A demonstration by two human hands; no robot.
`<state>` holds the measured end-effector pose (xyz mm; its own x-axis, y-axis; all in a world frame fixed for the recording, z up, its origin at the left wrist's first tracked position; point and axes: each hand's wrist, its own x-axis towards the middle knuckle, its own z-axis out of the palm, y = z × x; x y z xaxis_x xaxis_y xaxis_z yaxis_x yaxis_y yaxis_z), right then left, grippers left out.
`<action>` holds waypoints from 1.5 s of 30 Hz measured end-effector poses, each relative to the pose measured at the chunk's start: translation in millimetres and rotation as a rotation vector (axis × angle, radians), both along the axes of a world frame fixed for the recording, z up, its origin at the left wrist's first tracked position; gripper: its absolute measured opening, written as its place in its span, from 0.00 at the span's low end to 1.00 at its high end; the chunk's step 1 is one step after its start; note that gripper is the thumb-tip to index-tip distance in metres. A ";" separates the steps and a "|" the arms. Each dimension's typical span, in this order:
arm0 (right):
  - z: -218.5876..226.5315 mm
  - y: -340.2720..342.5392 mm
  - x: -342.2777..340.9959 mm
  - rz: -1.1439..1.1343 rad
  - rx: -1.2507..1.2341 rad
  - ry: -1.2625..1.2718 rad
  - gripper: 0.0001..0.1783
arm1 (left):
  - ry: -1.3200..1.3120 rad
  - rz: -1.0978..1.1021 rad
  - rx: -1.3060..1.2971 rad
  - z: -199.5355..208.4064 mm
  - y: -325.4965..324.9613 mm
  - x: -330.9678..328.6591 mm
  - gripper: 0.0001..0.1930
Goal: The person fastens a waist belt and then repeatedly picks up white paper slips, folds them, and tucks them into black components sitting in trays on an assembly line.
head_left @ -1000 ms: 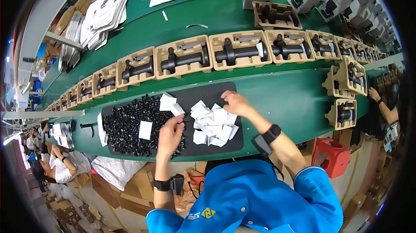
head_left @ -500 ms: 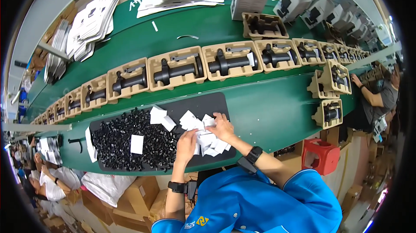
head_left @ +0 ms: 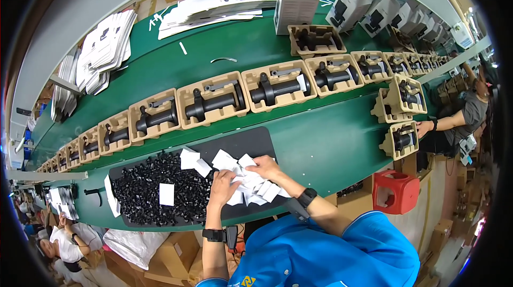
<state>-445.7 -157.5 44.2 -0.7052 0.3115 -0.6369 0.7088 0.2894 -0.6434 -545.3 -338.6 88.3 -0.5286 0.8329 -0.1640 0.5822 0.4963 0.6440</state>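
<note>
A loose pile of small folded white paper leaflets (head_left: pixel 260 188) lies on a black mat (head_left: pixel 256 140), and both hands are at it. At the pile's left edge, my left hand (head_left: pixel 220 188) has its fingers bent and its thumb against the papers. My right hand (head_left: pixel 265 168) reaches in from the far right side, thumb and fingers closed on a leaflet; its fingertips are partly hidden among the papers. Left of my hands, a heap of small black parts (head_left: pixel 155 191) covers the mat. Another white leaflet (head_left: pixel 166 194) rests on that heap, and more folded leaflets (head_left: pixel 195 162) lie at its far edge.
Beyond the mat runs a row of cardboard trays (head_left: pixel 212 103) holding black devices. Stacked trays (head_left: pixel 401 140) stand at the right, beside a co-worker's hand (head_left: pixel 425 128). White flat cartons (head_left: pixel 107 49) and upright boxes (head_left: pixel 299 1) stand farther back. A red stool (head_left: pixel 395 191) is below the bench.
My right hand has drawn its fingers in over the leaflets, and my left hand has shifted along the pile's edge. The co-worker's hand now reaches the stacked trays. The whole view has shifted slightly.
</note>
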 end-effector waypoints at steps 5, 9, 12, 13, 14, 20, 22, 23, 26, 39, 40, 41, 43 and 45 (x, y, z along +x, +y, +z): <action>49.7 41.3 6.5 -0.487 -0.418 0.154 0.15 | -0.175 0.187 0.127 -2.8 -28.9 -7.0 0.14; 84.7 75.7 -45.0 -0.350 -0.166 0.422 0.12 | -0.334 0.487 0.283 -15.2 -42.4 -12.5 0.12; 109.8 85.1 -121.3 -0.150 0.527 0.431 0.15 | -0.590 0.768 0.552 -18.9 -55.6 -14.5 0.08; 106.2 89.0 -136.1 -0.078 0.723 0.436 0.19 | -0.622 0.825 0.529 -5.8 -51.8 -17.1 0.08; 87.9 94.9 -148.8 0.033 0.901 0.452 0.19 | -0.622 0.817 0.529 7.3 -51.4 -16.5 0.08; 48.3 87.1 -186.7 0.392 1.320 0.200 0.08 | -0.592 0.924 0.524 44.2 -70.3 -19.2 0.09; 50.0 76.6 -196.2 0.430 1.312 0.099 0.07 | -0.522 0.904 0.608 36.3 -84.6 -25.2 0.10; 48.9 77.0 -197.5 0.467 1.298 0.032 0.07 | -0.578 0.907 0.659 43.3 -82.0 -29.7 0.09; 38.9 82.8 -198.0 0.507 1.289 -0.053 0.08 | -0.756 0.951 0.645 61.8 -73.8 -48.4 0.16; 53.8 84.8 -201.8 0.531 1.335 -0.004 0.08 | -1.074 0.798 0.757 91.8 -100.4 -103.3 0.13; 43.9 90.7 -196.9 0.495 1.367 0.062 0.08 | -1.087 0.778 0.731 91.7 -108.3 -110.3 0.13; 43.2 89.1 -197.1 0.456 1.408 0.047 0.08 | -1.109 0.753 0.723 92.2 -115.2 -119.3 0.14; 45.8 83.5 -195.0 0.420 1.457 -0.024 0.09 | -1.139 0.731 0.718 95.1 -122.9 -133.6 0.15; 65.8 59.9 -205.4 0.385 1.505 -0.070 0.12 | -1.067 0.678 0.666 98.1 -126.2 -151.3 0.19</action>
<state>-651.1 -97.5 110.0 -0.8732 0.4847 0.0514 0.4580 0.7799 0.4267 -696.5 -464.8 186.4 -0.7233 0.5517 -0.4153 -0.5445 -0.0857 0.8343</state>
